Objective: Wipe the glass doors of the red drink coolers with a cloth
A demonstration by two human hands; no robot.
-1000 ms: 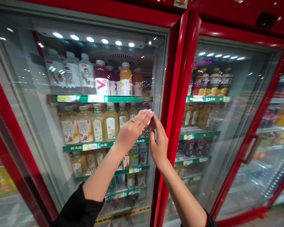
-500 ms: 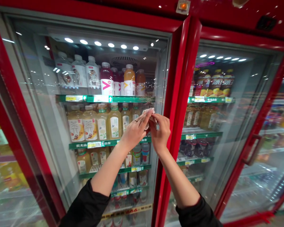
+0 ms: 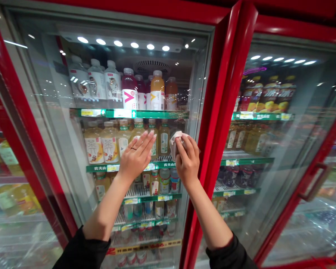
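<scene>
My right hand (image 3: 188,158) is closed around a crumpled white tissue (image 3: 173,144), part of which hangs out past the fingertips. It is up at the glass door (image 3: 182,89) of a red drinks fridge, close to the door's right edge; whether the tissue touches the pane I cannot tell. To the left, my left hand (image 3: 136,155) has its fingers stretched out and lying together, with a ring on one of them. Nothing is held in it, and its palm faces away, towards the glass. Bottles of tea (image 3: 109,145) stand on the shelf behind the hands.
Red frame posts (image 3: 224,97) part this door from a second glass-fronted fridge on the right, which has a door handle (image 3: 315,182). Bottles (image 3: 130,87) fill the upper shelf. Another fridge with yellow drinks (image 3: 16,196) shows at the far left.
My hands were together around the tissue and are now apart. The left hand has moved left with its fingers straight, while the right keeps the tissue. The view has shifted slightly.
</scene>
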